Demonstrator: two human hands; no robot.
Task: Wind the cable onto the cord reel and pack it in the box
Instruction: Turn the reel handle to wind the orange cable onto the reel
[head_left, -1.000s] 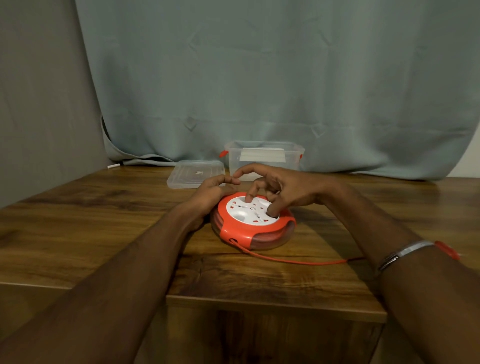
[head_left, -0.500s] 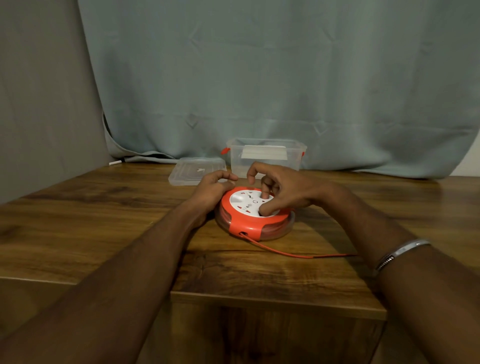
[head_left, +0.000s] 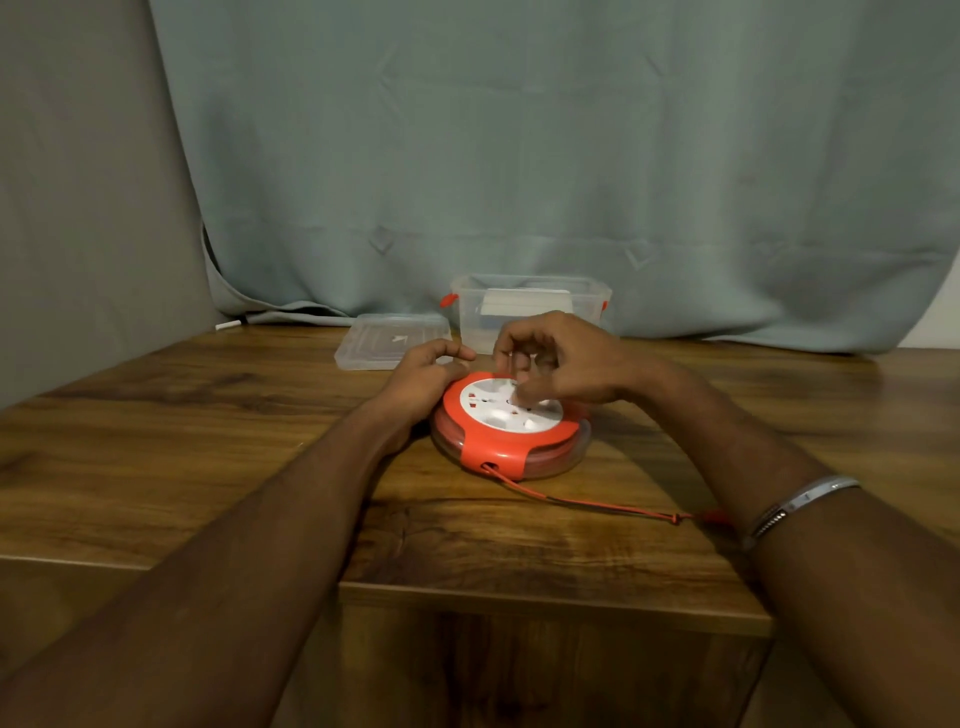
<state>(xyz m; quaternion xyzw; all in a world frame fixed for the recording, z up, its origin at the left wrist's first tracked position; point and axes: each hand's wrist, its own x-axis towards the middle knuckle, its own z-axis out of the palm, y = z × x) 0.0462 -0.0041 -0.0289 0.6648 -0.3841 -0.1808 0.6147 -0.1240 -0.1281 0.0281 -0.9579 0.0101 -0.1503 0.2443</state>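
You're seeing a dim, warm-lit frame: soft sheen on the table (head_left: 156, 457) at lower centre, motion blur on the right hand (head_left: 561, 358), wide-angle bending at the edges.

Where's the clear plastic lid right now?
In the head view, the clear plastic lid lies flat on the wooden table, left of the clear plastic box, just beyond the left hand.

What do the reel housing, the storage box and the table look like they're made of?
Cord reel: glossy orange and white moulded plastic, with a clear lower rim showing the wound cable. Box: translucent plastic, contents visible through its walls, orange clips. Table: wood-grain surface with a slight sheen; solid wood or laminate, can't tell.
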